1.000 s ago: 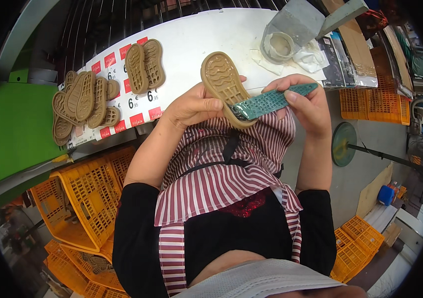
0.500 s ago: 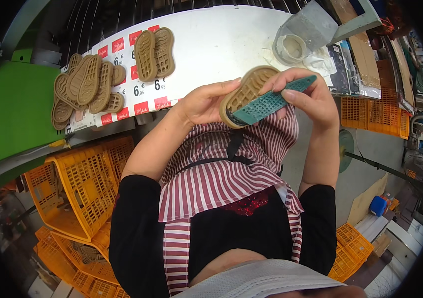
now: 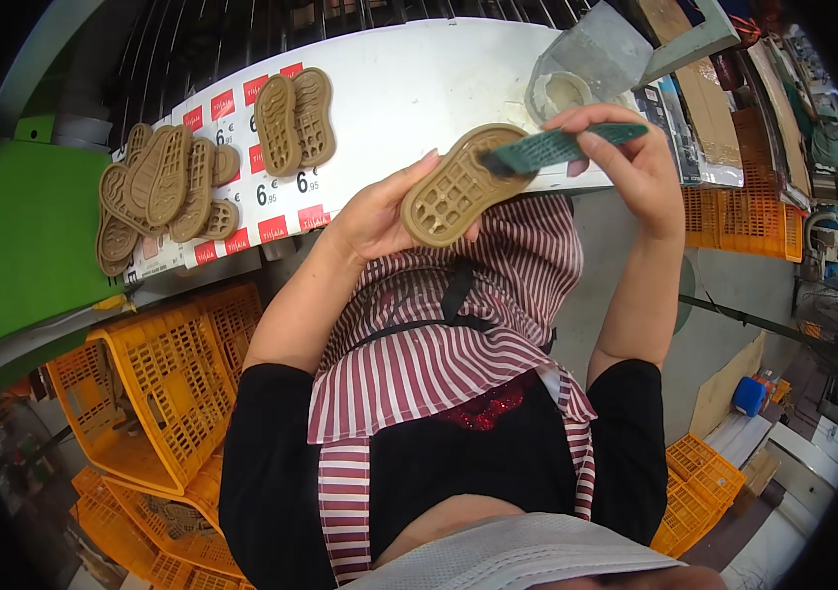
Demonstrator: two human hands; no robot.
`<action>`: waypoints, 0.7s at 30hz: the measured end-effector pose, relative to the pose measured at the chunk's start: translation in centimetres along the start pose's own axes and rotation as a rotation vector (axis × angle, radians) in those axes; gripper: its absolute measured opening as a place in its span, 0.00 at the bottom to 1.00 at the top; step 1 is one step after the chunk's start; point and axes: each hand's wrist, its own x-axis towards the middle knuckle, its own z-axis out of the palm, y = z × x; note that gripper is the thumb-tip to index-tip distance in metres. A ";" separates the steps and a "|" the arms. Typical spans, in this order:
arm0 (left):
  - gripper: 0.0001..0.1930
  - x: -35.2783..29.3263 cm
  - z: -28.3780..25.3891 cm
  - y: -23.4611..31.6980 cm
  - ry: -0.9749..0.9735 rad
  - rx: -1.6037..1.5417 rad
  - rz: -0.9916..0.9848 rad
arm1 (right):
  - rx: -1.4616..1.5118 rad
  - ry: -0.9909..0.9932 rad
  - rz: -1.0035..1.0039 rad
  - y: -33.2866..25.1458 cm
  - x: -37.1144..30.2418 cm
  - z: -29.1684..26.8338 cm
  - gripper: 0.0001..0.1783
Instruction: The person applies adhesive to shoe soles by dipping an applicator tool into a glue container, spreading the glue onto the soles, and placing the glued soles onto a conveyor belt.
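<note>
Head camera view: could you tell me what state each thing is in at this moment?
Held sole: raised, grid side facing up.
Green tool: slanted, dark end at the sole; contact unclear.
Left hand: gripping the sole's edge.
Right hand: pinching the tool.
Two soles: side by side, one overlapping the other.
Sole pile: heaped, overlapping.
Pale cup: open at the top.
Orange crate: uncovered.

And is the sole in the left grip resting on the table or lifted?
Lifted: the left grip clasps the sole, whose near end extends beyond the table and partly hides the striped apron.
</note>
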 end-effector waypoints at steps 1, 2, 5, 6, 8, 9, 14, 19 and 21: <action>0.29 0.1 0.0 0.0 0.020 0.029 0.014 | -0.044 0.108 -0.009 0.2 -0.2 -0.2 0.10; 0.29 0.2 -0.2 -0.1 0.015 0.034 0.014 | -0.089 0.216 -0.019 0.3 -0.3 -0.4 0.09; 0.29 0.6 -0.2 -0.2 -0.064 -0.018 0.065 | -0.179 0.267 -0.018 -0.5 -1.0 0.4 0.09; 0.29 0.7 0.1 -0.2 -0.068 -0.014 0.064 | -0.262 0.293 -0.053 -0.6 -1.1 0.9 0.09; 0.28 0.8 0.8 0.0 0.018 0.029 0.089 | -0.366 0.338 -0.128 -1.0 -1.1 1.8 0.08; 0.28 0.8 1.0 0.0 0.018 0.034 0.091 | -0.502 0.315 -0.213 -1.1 -1.0 2.3 0.09; 0.26 1.7 2.1 0.2 0.152 0.188 0.163 | -0.770 0.182 -0.359 -1.4 -0.6 4.4 0.13; 0.26 1.0 3.2 1.3 0.192 0.229 0.162 | -0.533 0.060 -0.359 -3.2 -1.3 5.4 0.13; 0.26 0.5 3.7 1.8 0.182 0.166 0.126 | -0.438 0.091 -0.332 -4.5 -1.8 5.0 0.13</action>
